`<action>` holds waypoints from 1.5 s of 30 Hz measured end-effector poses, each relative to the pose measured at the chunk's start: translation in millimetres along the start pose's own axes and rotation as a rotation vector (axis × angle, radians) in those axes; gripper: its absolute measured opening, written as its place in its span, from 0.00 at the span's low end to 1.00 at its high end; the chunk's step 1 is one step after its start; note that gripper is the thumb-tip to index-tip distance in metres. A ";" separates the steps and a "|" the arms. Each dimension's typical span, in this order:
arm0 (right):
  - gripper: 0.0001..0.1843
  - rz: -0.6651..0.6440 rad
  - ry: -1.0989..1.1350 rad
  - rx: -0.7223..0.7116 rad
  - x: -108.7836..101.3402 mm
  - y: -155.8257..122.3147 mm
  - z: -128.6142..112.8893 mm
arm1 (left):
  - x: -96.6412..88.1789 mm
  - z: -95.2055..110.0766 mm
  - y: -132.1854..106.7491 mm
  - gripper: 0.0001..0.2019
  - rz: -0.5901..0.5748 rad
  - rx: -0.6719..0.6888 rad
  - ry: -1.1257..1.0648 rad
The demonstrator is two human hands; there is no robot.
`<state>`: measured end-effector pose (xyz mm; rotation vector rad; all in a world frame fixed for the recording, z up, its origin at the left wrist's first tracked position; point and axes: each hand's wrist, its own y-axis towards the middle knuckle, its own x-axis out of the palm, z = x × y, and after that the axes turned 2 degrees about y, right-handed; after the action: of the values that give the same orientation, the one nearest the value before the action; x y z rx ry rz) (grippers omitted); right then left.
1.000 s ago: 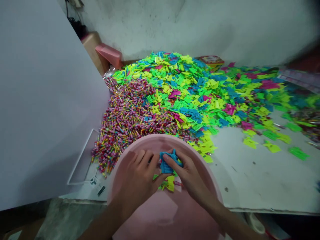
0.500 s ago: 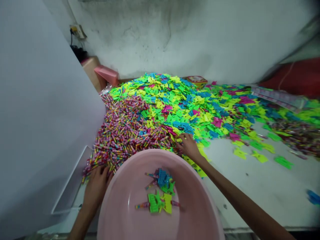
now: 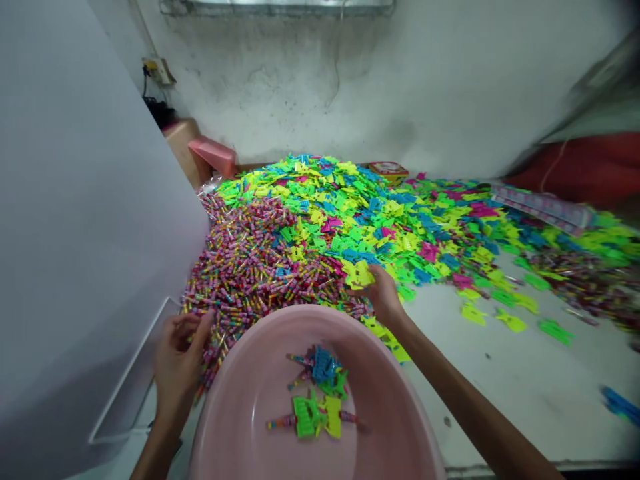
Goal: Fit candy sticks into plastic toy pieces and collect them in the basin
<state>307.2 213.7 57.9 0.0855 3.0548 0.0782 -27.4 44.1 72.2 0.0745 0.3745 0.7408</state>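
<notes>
- Left hand [image 3: 177, 360] outside basin, fingers apart, by candy sticks [image 3: 250, 280]
- Right hand [image 3: 383, 293] at lime plastic pieces [image 3: 361, 275]; fingers together, grip unclear
- Pink basin [image 3: 300, 313] below both hands

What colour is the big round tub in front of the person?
The plastic tub is pale pink; it shows best in the head view.

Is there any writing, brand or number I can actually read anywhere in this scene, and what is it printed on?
No text can be read here.
Small red-and-yellow printed box beyond the heap: markings on top, too small and blurred to read.
Long pink-and-lilac printed strips at right: any lettering too blurred to read.
Small striped pink-and-yellow tubes: any print too small to read.
</notes>
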 end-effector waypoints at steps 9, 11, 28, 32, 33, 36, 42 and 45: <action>0.17 -0.409 0.233 0.309 28.2 -99.3 -64.7 | 24.9 84.6 -51.6 0.12 -0.516 0.006 -0.268; 0.17 -0.534 0.173 0.282 29.2 -112.3 -68.2 | 29.7 91.8 -57.8 0.11 -0.570 -0.002 -0.256; 0.15 -0.719 -0.099 0.009 22.9 -137.0 -84.1 | 32.2 101.0 -66.8 0.13 -0.713 0.099 -0.179; 0.15 -0.741 -0.022 0.108 24.3 -139.3 -88.0 | 31.6 98.6 -66.6 0.13 -0.659 0.142 -0.144; 0.14 -0.757 0.025 0.161 24.5 -139.6 -87.9 | 31.8 97.8 -66.4 0.13 -0.658 0.151 -0.140; 0.19 -0.745 0.103 0.228 24.1 -138.8 -84.4 | 32.2 95.2 -66.2 0.12 -0.643 0.168 -0.136; 0.20 -0.647 0.167 0.241 23.1 -132.8 -76.5 | 31.6 91.1 -67.9 0.13 -0.617 0.125 -0.116; 0.21 -0.651 0.160 0.150 24.2 -131.6 -76.6 | 32.1 90.4 -69.1 0.14 -0.653 0.112 -0.098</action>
<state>269.5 80.2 125.0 -0.9344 3.0606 -0.1947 71.2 20.5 132.9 0.0874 0.3197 0.0703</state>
